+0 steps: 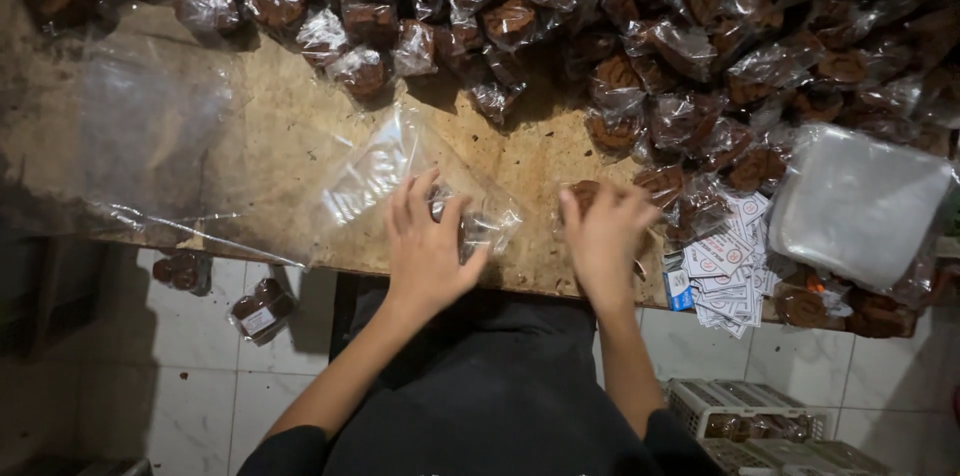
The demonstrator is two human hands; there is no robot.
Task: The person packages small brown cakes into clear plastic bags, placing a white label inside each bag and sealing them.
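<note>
My left hand (428, 246) rests near the front edge of a worn wooden table (270, 156), fingers spread over a clear plastic bag (400, 171) with a dark wrapped cake partly under the fingertips. My right hand (605, 236) lies palm down to the right, covering a brown wrapped cake (585, 192) whose top edge shows above the fingers. A big heap of brown cakes in clear wrappers (640, 46) fills the back and right of the table.
A stack of small printed paper labels (725, 271) lies right of my right hand. A pile of clear empty bags (860, 201) sits at the far right. Large plastic sheets (150, 136) cover the left. Packed cakes (262, 308) lie on the tiled floor; a white crate (750, 414) stands lower right.
</note>
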